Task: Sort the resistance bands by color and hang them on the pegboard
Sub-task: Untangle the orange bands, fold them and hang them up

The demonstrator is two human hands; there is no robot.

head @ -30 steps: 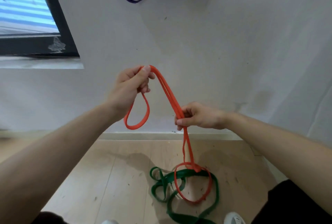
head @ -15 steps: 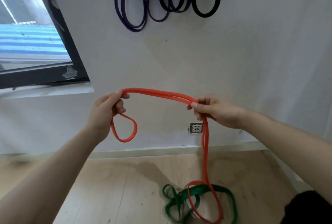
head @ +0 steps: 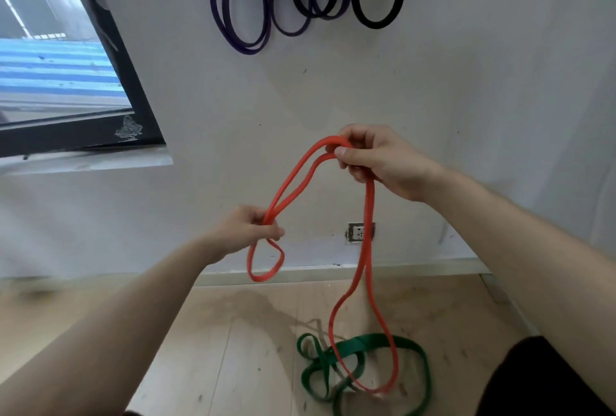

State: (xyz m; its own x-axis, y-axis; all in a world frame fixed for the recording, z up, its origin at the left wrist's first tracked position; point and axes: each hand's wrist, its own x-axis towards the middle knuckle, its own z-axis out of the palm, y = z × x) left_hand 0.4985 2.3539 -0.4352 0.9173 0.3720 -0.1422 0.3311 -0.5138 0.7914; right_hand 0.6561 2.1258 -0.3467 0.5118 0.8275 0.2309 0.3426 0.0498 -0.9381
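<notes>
A pale wall (head: 466,82) fills most of the view and meets a light wooden floor (head: 216,349) along a low skirting strip. A dark-framed window (head: 60,75) sits at the upper left, tilted by the wide lens. Two bare forearms reach in from the bottom corners, and a dark trouser leg (head: 550,382) shows at the lower right.

High on the wall hang several purple bands (head: 246,48) and, just to their right and partly overlapping them, black bands (head: 376,23). What they hang on lies above the top edge.

The orange band (head: 369,212) is off the wall, stretched between both hands in front of it. From the right hand a long doubled loop drops straight down, and its bottom end lies on the floor across the green band (head: 363,344), which sits in a loose tangle near the person's feet. Two orange strands slope down and left from the right hand to the left one, and a short loop dangles below the left hand.

The right hand (head: 376,162) is the higher one. Its thumb and curled fingers pinch the bend of the orange band. The left hand (head: 246,232) is lower and nearer the middle, its fingers closed in a fist round both strands.

A small wall socket (head: 360,232) sits low on the wall, just behind the hanging strands.
</notes>
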